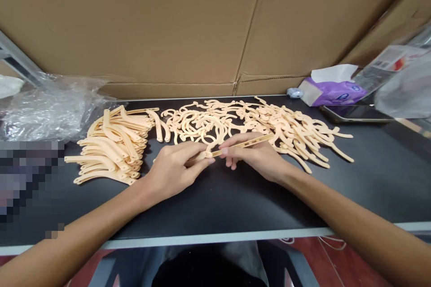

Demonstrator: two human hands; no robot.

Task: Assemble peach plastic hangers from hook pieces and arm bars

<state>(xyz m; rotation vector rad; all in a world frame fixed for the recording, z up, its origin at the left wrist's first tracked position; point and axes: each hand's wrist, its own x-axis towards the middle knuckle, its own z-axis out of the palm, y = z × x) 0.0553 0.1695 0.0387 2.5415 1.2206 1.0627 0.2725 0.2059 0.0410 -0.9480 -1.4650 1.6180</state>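
Note:
My left hand (pixel 178 166) is closed, its thumb and fingertips pinching the end of a beige plastic hanger piece with a curved hook (pixel 211 145). In my right hand (pixel 257 157) lies a slotted beige hanger arm (pixel 251 142), gripped by thumb and fingers. The two pieces meet between my hands, just above the table; whether they are joined is hidden by my fingertips. Left of my left hand, curved hanger arms (pixel 114 143) lie stacked in a pile. Beyond my hands spread loose hook pieces (pixel 198 121), and to the right are hook pieces with arms attached (pixel 296 134).
The black table (pixel 208 206) ends at a pale front edge, with cardboard (pixel 168 31) standing behind it. Clear plastic wrap (pixel 50 107) sits at the left. On the right are a purple tissue pack (pixel 336 92), a phone (pixel 357 113) and a plastic bag (pixel 404 85).

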